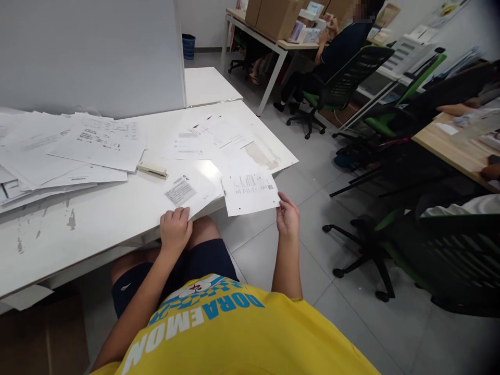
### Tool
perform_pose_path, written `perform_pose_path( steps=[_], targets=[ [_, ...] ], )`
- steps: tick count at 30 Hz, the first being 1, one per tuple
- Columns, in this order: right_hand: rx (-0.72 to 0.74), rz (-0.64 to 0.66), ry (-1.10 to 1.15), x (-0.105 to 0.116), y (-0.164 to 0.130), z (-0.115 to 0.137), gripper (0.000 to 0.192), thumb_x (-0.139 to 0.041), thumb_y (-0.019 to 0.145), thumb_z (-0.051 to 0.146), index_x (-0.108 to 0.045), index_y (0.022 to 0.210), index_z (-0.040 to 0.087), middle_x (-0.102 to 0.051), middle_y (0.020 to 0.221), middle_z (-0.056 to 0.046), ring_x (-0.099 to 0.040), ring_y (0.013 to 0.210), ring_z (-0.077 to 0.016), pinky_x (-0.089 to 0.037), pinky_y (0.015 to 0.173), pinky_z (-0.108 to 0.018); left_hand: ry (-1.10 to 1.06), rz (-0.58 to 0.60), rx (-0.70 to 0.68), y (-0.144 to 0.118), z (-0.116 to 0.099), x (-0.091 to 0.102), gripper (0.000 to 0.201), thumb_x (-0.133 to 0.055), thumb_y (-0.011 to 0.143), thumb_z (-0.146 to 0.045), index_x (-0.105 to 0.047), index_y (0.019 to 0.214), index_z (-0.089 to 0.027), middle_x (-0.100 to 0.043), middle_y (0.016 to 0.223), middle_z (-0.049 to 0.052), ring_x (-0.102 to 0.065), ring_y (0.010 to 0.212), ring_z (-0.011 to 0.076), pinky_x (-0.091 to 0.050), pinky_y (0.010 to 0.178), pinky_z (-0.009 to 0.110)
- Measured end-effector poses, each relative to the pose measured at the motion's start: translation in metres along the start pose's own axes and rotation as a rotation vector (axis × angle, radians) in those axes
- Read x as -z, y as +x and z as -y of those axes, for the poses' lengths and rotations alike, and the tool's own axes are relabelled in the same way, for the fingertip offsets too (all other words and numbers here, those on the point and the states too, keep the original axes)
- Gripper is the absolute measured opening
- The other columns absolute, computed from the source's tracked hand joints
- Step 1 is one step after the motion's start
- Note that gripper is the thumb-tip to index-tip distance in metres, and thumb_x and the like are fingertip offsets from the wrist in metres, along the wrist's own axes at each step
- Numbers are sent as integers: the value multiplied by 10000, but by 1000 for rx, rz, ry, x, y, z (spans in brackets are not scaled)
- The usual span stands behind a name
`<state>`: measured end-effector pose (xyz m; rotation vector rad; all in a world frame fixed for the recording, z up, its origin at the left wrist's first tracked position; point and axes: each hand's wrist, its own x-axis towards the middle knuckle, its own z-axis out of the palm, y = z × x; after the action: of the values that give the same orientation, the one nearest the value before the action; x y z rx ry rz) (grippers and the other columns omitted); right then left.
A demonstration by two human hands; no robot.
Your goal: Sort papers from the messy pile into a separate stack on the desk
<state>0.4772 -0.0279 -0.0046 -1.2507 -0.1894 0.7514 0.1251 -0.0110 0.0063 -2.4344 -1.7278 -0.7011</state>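
My right hand [288, 214] pinches the right edge of a printed sheet of paper [250, 195], thumb and fingers closed on it. That sheet is held out past the table's corner, its left side near the table edge. My left hand [175, 229] lies at the table's front edge, fingertips over the near border of another sheet with a grey printed block [195, 185]. Its fingers lie on the surface, not wrapped around anything. A cream stapler [152, 170] sits beyond my left hand, near the loose papers.
A messy heap of papers [86, 140] covers the left of the white table [117, 219]. More sheets [219, 133] lie toward the back. A grey partition [89, 52] rises behind. To the right stand office chairs [351, 73]; a seated person [339, 52] works at another desk.
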Motion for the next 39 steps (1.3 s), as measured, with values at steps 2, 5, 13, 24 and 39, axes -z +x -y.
perform_pose_path(
  steps=[2,5,13,24,39],
  targets=[
    [0,14,8,0,-2,-3,264,-620,675,90,-754,892,157,-756,996,-73,-705,980,-191,-565,983,-365,1,-116,35,2,9,5,310,-471,942,-252,-725,1087,-150,-737,940,142,-632,827,292,-468,748,440],
    [-32,91,-6,-7,-11,-10,259,-649,667,118,-764,895,164,-763,989,-75,-704,982,-204,-562,982,-386,-58,-384,65,1,19,14,315,-476,953,-229,-702,1163,-164,-732,972,128,-638,868,261,-490,807,410],
    [-197,432,-42,-64,-76,-29,270,-725,702,269,-787,956,201,-763,1110,-65,-674,1078,-226,-529,983,-371,-187,-109,-373,7,11,19,513,-438,933,-140,-551,1410,-291,-651,1351,78,-565,1288,263,-453,1053,442],
    [-260,402,-91,-85,-98,-45,403,-613,791,531,-679,1026,210,-723,1103,-73,-661,1018,-236,-538,802,-345,-53,312,-400,0,19,14,509,-398,955,-188,-505,1452,-204,-457,1550,95,-370,1476,284,-321,1212,508],
    [172,777,-352,-109,-99,-51,169,-634,774,361,-596,888,243,-625,821,7,-581,805,-182,-480,788,-294,-530,-192,299,15,64,14,766,-394,975,-564,-58,1595,-267,-307,1609,197,-350,1481,304,-389,1152,491]
  ],
)
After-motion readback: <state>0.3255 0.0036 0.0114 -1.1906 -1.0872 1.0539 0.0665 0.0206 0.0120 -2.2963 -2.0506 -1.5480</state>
